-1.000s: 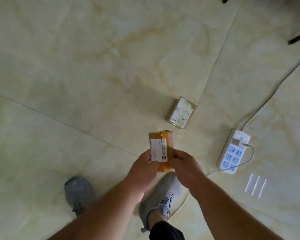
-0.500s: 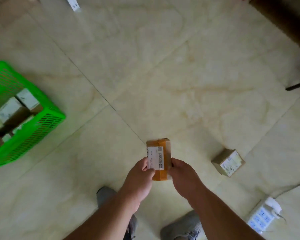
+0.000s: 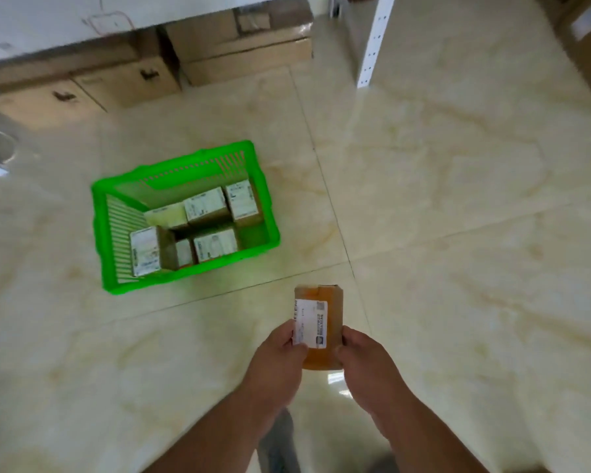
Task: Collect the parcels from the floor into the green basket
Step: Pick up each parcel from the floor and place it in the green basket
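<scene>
The left hand and right hand together grip 1 brown parcel, held up near the green basket, not over it. About 6 parcels lie inside already; this one still must go in.

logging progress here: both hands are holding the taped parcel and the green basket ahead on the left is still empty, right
Not quite. The green basket is not empty: the head view shows several labelled parcels already lying inside it. The rest stands: the left hand and right hand both hold the taped parcel, and the basket sits ahead on the left.
</scene>
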Demonstrator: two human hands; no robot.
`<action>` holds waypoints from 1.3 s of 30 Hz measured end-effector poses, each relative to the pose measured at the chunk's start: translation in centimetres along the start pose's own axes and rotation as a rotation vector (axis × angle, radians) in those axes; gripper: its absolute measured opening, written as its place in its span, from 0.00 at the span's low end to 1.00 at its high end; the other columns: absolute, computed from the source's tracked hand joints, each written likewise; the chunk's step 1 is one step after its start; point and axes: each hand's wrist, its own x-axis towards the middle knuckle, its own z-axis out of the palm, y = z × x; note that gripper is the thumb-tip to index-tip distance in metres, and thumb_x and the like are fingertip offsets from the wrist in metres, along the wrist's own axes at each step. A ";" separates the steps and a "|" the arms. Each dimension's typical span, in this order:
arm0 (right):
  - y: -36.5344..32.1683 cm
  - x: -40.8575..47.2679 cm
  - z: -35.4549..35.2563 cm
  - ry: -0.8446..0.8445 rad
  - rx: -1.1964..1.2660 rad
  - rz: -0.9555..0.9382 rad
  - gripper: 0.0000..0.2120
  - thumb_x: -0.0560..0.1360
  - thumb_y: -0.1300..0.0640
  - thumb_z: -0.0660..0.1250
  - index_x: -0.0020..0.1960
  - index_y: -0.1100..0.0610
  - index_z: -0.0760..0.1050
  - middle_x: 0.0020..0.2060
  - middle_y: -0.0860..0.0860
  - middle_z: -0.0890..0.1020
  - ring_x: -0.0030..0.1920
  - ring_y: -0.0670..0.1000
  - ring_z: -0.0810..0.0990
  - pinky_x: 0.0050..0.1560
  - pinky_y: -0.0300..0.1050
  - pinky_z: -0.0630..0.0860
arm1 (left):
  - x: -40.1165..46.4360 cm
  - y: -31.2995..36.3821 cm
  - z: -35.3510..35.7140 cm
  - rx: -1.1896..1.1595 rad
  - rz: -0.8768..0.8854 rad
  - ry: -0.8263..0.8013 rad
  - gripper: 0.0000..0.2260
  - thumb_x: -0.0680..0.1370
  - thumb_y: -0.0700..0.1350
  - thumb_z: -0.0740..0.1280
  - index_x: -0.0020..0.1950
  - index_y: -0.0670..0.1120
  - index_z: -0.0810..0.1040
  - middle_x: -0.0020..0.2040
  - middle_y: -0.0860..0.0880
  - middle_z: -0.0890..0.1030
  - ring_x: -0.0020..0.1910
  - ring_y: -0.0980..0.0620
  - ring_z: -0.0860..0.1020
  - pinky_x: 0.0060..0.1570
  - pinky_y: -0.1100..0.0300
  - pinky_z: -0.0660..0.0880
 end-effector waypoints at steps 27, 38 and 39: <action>-17.0 13.0 12.7 -0.159 -0.262 -0.157 0.19 0.78 0.51 0.55 0.63 0.45 0.79 0.58 0.44 0.83 0.49 0.45 0.79 0.43 0.36 0.72 | 7.1 6.4 -19.6 -0.174 -0.014 0.266 0.23 0.80 0.40 0.62 0.74 0.55 0.74 0.67 0.59 0.80 0.61 0.59 0.79 0.53 0.64 0.71; -21.2 23.2 22.9 -0.081 -0.330 -0.026 0.18 0.77 0.54 0.56 0.61 0.51 0.80 0.56 0.52 0.84 0.49 0.53 0.82 0.48 0.46 0.77 | 18.1 4.3 -30.3 -0.129 -0.087 0.201 0.27 0.80 0.46 0.63 0.79 0.51 0.64 0.75 0.50 0.74 0.65 0.48 0.78 0.60 0.55 0.71; -21.2 24.0 23.4 -0.079 -0.326 -0.011 0.18 0.76 0.55 0.56 0.60 0.50 0.80 0.55 0.52 0.85 0.43 0.52 0.82 0.41 0.44 0.75 | 19.1 4.1 -30.5 -0.144 -0.100 0.193 0.26 0.80 0.45 0.63 0.79 0.51 0.65 0.74 0.50 0.75 0.65 0.49 0.78 0.61 0.54 0.71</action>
